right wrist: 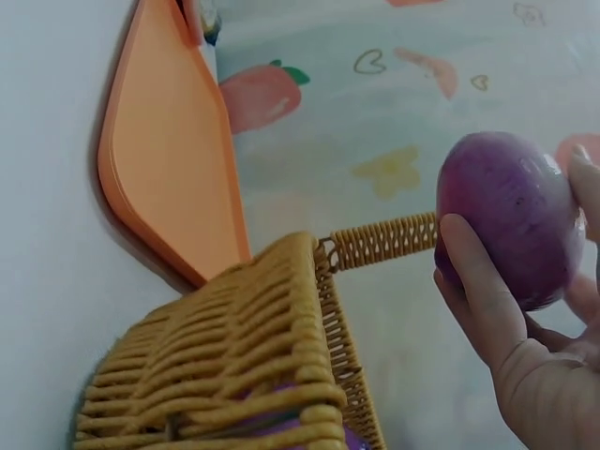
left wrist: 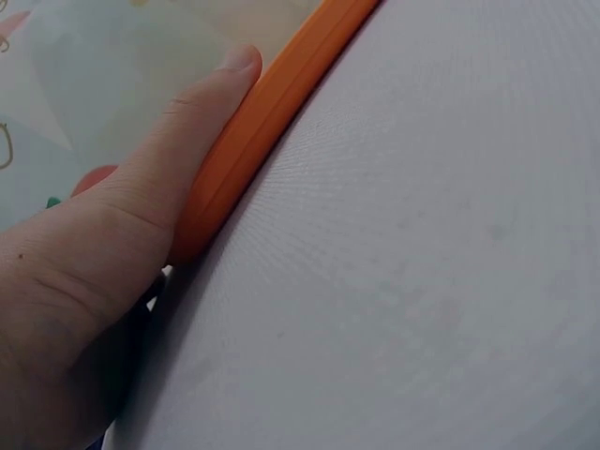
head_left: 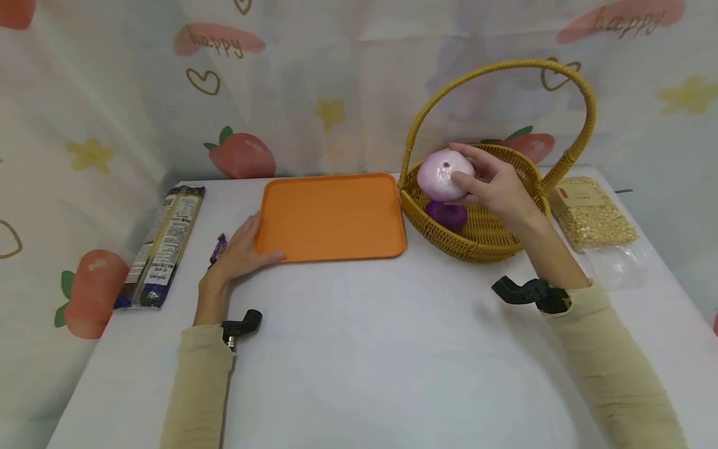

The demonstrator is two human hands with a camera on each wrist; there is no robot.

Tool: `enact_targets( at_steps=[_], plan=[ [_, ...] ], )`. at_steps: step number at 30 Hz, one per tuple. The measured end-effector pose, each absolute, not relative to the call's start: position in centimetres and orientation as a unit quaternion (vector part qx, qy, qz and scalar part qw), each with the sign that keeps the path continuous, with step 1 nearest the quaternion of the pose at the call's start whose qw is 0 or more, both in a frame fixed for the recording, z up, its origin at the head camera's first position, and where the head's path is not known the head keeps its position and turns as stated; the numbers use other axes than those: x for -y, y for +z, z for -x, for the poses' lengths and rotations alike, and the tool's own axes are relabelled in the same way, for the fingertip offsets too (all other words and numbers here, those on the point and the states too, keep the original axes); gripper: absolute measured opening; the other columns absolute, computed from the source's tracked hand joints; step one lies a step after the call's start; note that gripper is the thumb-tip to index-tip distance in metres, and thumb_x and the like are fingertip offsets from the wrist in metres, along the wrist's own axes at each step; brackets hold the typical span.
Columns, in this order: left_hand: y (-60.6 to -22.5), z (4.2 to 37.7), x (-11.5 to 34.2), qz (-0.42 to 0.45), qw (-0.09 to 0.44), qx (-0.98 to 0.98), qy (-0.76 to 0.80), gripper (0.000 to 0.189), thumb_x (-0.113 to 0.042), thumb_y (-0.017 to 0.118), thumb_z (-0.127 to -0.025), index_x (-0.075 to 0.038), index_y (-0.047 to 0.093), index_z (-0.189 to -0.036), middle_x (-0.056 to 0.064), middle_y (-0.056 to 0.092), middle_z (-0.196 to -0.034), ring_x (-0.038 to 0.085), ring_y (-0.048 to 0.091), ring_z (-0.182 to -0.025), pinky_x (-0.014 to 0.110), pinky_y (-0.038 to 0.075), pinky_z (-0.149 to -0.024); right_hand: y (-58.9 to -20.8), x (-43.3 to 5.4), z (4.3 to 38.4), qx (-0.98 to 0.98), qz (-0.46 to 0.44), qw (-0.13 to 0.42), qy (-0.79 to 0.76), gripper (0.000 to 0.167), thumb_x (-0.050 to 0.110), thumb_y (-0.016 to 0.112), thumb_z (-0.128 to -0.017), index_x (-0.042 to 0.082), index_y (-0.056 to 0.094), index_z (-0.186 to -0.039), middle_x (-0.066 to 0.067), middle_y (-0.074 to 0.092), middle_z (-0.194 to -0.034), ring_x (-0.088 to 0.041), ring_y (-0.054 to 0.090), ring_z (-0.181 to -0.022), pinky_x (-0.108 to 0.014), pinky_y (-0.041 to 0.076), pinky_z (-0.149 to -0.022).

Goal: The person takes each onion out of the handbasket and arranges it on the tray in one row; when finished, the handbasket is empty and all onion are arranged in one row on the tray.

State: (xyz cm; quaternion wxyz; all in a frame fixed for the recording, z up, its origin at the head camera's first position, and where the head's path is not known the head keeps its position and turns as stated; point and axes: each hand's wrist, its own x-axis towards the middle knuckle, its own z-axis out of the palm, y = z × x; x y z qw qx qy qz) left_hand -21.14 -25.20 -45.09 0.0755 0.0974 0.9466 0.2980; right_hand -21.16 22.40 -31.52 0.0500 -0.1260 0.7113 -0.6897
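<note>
Fingers (right wrist: 483, 291) of our right hand (head_left: 499, 190) pinch one round purple-white item (head_left: 440, 178) over one wicker basket (head_left: 477, 251), upper right; one darker purple item (head_left: 447, 215) sits inside. Our left hand (head_left: 238, 251), thumb spread, touches one orange tray (head_left: 333, 218), upper centre. We count one wrapped candy (head_left: 219, 248) beside it, one grain bag (head_left: 597, 218) far right; long packaging (head_left: 162, 249) at left, one packet or two, we cannot tell. White table (head_left: 364, 349); fruit-printed curtain (head_left: 331, 68) behind.
</note>
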Motion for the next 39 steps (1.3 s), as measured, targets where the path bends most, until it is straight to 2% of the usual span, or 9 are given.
enact_targets(
  at_steps=[5, 10, 15, 19, 21, 24, 32, 39],
  plan=[
    [-45.2, 21.4, 24.6, -0.092, 0.081, -0.944, 0.306, 0.114, -0.061, 0.071, -0.076, -0.023, 0.001, -0.157, 0.007, 0.007, -0.165, 0.031, 0.009, -0.152, 0.058, 0.011, -0.121, -31.3, -22.2, 20.3, -0.719, 0.127, 0.033, -0.682, 0.056, 0.007, 0.065, -0.091, 0.016, 0.047, -0.143, -0.004, 0.043, -0.137, -0.018, 0.052, -0.115, -0.022, 0.059, -0.073],
    [-45.1, 21.5, 24.7, -0.096, 0.084, -0.946, 0.298, 0.115, -0.06, 0.071, -0.076, -0.021, -0.001, -0.157, 0.009, 0.006, -0.165, 0.033, 0.009, -0.152, 0.058, 0.011, -0.121, -31.2, -21.5, 20.0, -0.727, 0.14, 0.029, -0.672, 0.063, 0.006, 0.066, -0.089, 0.017, 0.043, -0.146, -0.008, 0.04, -0.144, -0.021, 0.049, -0.121, -0.019, 0.058, -0.077],
    [-44.7, 21.4, 24.8, -0.096, 0.083, -0.947, 0.296, 0.115, -0.059, 0.071, -0.077, -0.019, 0.0, -0.157, 0.011, 0.005, -0.165, 0.034, 0.008, -0.152, 0.058, 0.01, -0.121, -30.8, -20.7, 20.0, -0.772, 0.145, 0.029, -0.618, 0.067, 0.011, 0.067, -0.09, 0.021, 0.038, -0.149, -0.009, 0.036, -0.149, -0.024, 0.047, -0.127, -0.014, 0.052, -0.09],
    [-44.5, 21.2, 24.8, -0.086, 0.091, -0.948, 0.292, 0.115, -0.059, 0.071, -0.077, -0.018, -0.001, -0.157, 0.011, 0.004, -0.165, 0.034, 0.007, -0.152, 0.059, 0.008, -0.122, -30.7, -20.3, 19.8, -0.798, 0.133, 0.038, -0.587, 0.069, 0.015, 0.069, -0.089, 0.027, 0.036, -0.149, -0.003, 0.035, -0.151, -0.025, 0.043, -0.134, -0.03, 0.044, -0.109],
    [-44.5, 21.1, 24.9, -0.083, 0.093, -0.949, 0.291, 0.116, -0.06, 0.071, -0.077, -0.018, -0.001, -0.157, 0.011, 0.003, -0.165, 0.034, 0.006, -0.152, 0.059, 0.008, -0.121, -30.8, -20.0, 19.8, -0.802, 0.131, 0.043, -0.581, 0.071, 0.016, 0.07, -0.089, 0.027, 0.034, -0.149, -0.003, 0.034, -0.151, -0.026, 0.042, -0.136, -0.042, 0.04, -0.113],
    [-44.6, 21.0, 25.0, -0.082, 0.094, -0.948, 0.292, 0.115, -0.059, 0.071, -0.077, -0.017, 0.0, -0.157, 0.012, 0.004, -0.165, 0.035, 0.006, -0.152, 0.06, 0.007, -0.121, -31.0, -19.3, 19.8, -0.8, 0.136, 0.047, -0.582, 0.072, 0.015, 0.071, -0.088, 0.025, 0.033, -0.149, -0.003, 0.035, -0.151, -0.027, 0.044, -0.134, -0.048, 0.039, -0.113],
    [-44.9, 20.9, 25.1, -0.084, 0.092, -0.948, 0.292, 0.115, -0.059, 0.071, -0.077, -0.018, -0.001, -0.157, 0.012, 0.004, -0.165, 0.035, 0.006, -0.152, 0.061, 0.007, -0.121, -31.7, -17.2, 20.1, -0.813, 0.18, 0.047, -0.552, 0.073, 0.014, 0.073, -0.086, 0.02, 0.035, -0.148, -0.007, 0.039, -0.147, -0.029, 0.048, -0.132, -0.045, 0.044, -0.108],
    [-44.7, 20.9, 25.1, -0.08, 0.091, -0.947, 0.297, 0.115, -0.058, 0.071, -0.077, -0.018, -0.001, -0.157, 0.013, 0.004, -0.165, 0.036, 0.006, -0.152, 0.062, 0.006, -0.12, -32.2, -15.6, 20.7, -0.817, 0.196, 0.092, -0.534, 0.079, 0.017, 0.076, -0.083, 0.018, 0.033, -0.15, -0.005, 0.038, -0.151, -0.025, 0.045, -0.134, -0.046, 0.042, -0.11]
  ],
)
